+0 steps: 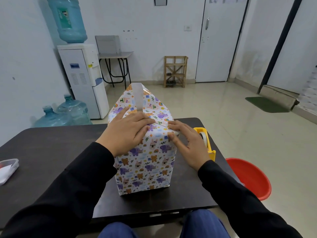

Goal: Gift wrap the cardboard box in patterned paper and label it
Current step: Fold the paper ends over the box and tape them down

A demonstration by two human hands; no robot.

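Observation:
A tall box (145,165) wrapped in white paper with purple elephants and orange bears stands on the dark table (51,148). Its far paper flap (147,100) sticks up in a point, and a strip of clear tape (138,97) runs down it. My left hand (125,133) lies flat on the top of the box, fingers straight, pressing the folded paper down. At the box's near right top corner my right hand (187,143) presses the paper with its thumb and fingertips.
A yellow tape dispenser (205,140) stands on the table just right of the box, behind my right hand. A clear container with white paper (8,169) sits at the table's left edge. A red basin (250,177) is on the floor to the right.

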